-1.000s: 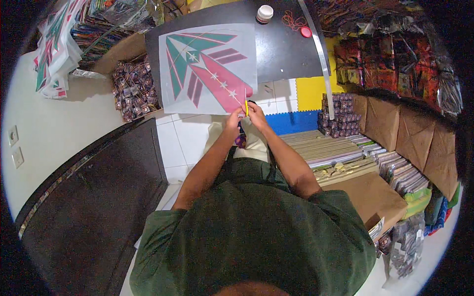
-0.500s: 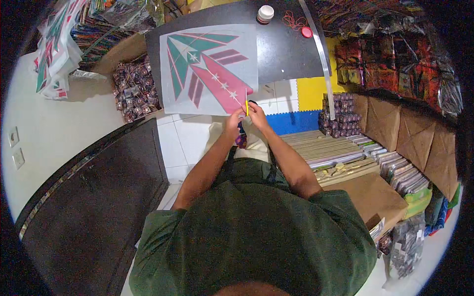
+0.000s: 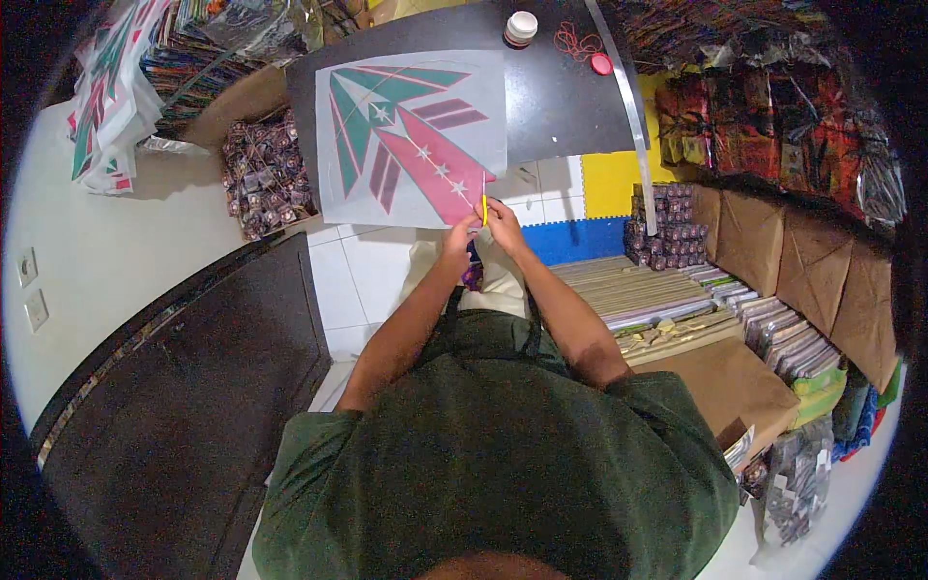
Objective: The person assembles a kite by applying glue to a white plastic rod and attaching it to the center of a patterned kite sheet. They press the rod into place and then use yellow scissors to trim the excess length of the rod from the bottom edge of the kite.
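A whitish, see-through sheet (image 3: 435, 155) lies over the dark table and hangs past its near edge. Its printed arrow-like design is green and pinkish red with white stars. My left hand (image 3: 458, 240) is closed on the sheet's near corner, at the tip of the red part. Just right of it, my right hand (image 3: 505, 230) is closed around yellow-handled scissors (image 3: 484, 209). The blades point away from me at the sheet's right edge, beside the red area. My fingers partly hide the handles.
On the dark table (image 3: 565, 106) stand a white-lidded jar (image 3: 520, 29), a tangle of red string (image 3: 574, 42) and a round red lid (image 3: 601, 64). A metal strip (image 3: 633, 116) runs along its right edge. Bundled stacks (image 3: 628, 290) fill the right; a dark cabinet (image 3: 193, 377) stands left.
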Demonstrator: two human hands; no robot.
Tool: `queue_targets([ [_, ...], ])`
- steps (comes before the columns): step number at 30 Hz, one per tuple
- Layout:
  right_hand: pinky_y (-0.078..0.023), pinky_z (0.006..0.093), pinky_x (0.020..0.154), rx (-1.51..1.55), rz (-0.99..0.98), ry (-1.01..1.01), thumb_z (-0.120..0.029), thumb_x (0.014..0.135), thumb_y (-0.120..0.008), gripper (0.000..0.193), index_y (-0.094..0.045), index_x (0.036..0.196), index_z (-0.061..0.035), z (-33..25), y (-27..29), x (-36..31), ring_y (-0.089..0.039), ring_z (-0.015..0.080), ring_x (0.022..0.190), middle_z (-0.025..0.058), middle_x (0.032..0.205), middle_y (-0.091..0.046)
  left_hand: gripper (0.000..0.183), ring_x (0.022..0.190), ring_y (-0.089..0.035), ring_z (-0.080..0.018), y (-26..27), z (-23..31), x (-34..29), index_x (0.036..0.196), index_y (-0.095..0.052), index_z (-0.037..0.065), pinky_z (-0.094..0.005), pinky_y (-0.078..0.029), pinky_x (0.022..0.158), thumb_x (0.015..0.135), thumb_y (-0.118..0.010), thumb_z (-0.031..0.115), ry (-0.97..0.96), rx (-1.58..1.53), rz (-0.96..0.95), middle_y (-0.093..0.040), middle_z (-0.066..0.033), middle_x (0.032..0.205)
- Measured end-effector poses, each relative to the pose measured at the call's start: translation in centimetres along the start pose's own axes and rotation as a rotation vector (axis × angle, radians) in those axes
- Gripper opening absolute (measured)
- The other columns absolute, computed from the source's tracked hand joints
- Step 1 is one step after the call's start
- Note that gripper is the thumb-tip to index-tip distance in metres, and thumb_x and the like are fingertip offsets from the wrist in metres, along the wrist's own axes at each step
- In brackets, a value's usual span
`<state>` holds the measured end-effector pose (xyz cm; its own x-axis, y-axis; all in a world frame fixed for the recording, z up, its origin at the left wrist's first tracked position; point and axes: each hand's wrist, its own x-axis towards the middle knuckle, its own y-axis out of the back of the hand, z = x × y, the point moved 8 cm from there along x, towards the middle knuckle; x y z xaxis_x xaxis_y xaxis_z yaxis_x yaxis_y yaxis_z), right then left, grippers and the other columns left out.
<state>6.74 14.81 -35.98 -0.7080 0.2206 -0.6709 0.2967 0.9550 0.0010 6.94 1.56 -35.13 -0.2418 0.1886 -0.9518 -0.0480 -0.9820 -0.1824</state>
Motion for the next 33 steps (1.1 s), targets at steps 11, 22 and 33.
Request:
queue_targets([
  [11, -0.045, 0.0235, 0.075, -0.003, 0.041, 0.050, -0.031, 0.093, -0.067, 0.040, -0.064, 0.121, -0.0026, -0.2, -0.2, 0.4, -0.058, 0.0075, 0.085, 0.0011, 0.093, -0.067, 0.056, 0.120, -0.048, -0.0193, 0.6, -0.8, 0.6, 0.129, -0.059, 0.021, -0.0474, -0.023, 0.104, 0.080, -0.065, 0.047, -0.018, -0.018, -0.031, -0.053, -0.0011, 0.133],
  [22, -0.048, 0.0260, 0.073, -0.021, 0.049, 0.109, -0.028, 0.092, -0.067, 0.035, -0.066, 0.116, -0.0024, 3.2, 0.5, 2.6, -0.060, 0.0093, 0.082, 0.0042, 0.091, -0.069, 0.054, 0.123, -0.042, -0.0203, -0.4, -0.2, -0.4, 0.131, -0.055, 0.025, -0.0536, -0.018, 0.104, 0.083, -0.060, 0.049, -0.018, 0.005, -0.072, -0.049, 0.0019, 0.131],
  [33, -0.046, 0.0245, 0.077, -0.027, 0.029, 0.049, -0.028, 0.093, -0.067, 0.036, -0.066, 0.116, -0.0014, 0.6, 0.0, 1.7, -0.058, 0.0087, 0.086, 0.0010, 0.093, -0.067, 0.046, 0.113, -0.046, -0.0193, -0.1, -0.1, -0.7, 0.124, -0.059, 0.023, -0.0490, -0.022, 0.104, 0.084, -0.062, 0.046, 0.012, -0.012, -0.053, -0.054, 0.0016, 0.120],
])
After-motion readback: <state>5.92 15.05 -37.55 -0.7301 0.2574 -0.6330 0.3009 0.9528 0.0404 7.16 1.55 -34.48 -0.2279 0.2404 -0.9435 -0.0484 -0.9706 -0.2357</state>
